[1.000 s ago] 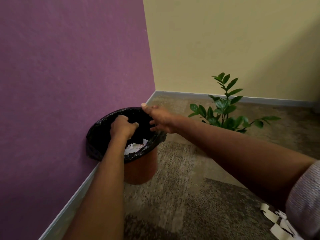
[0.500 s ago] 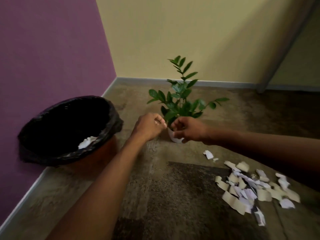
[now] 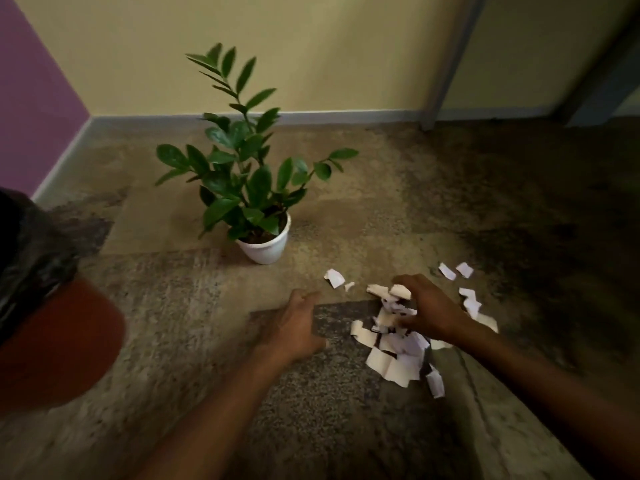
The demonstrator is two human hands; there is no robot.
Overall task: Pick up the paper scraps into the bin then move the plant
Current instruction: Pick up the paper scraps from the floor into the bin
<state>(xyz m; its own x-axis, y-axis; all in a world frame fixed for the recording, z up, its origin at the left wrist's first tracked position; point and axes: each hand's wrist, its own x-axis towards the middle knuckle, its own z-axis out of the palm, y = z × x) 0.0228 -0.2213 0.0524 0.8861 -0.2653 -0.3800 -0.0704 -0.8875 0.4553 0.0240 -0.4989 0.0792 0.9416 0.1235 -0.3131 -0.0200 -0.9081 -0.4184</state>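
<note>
A pile of white paper scraps (image 3: pixel 394 362) lies on the carpet at centre right, with a few loose pieces (image 3: pixel 334 277) around it. My right hand (image 3: pixel 429 311) is over the top of the pile, its fingers curling round some scraps. My left hand (image 3: pixel 294 325) hovers just left of the pile, fingers relaxed, holding nothing. A green plant in a white pot (image 3: pixel 265 245) stands on the floor beyond the hands. The red bin (image 3: pixel 52 344) with a black liner sits at the left edge, partly cut off.
A purple wall (image 3: pixel 31 98) is at the far left and a yellow wall (image 3: pixel 311 53) runs behind the plant, both with grey skirting. A grey post or door frame (image 3: pixel 446 64) stands at the back right. Patterned carpet covers the floor.
Both hands left the bin, passed in front of the plant and came down to the scrap pile. The view swung right, so the bin now sits at the left edge.
</note>
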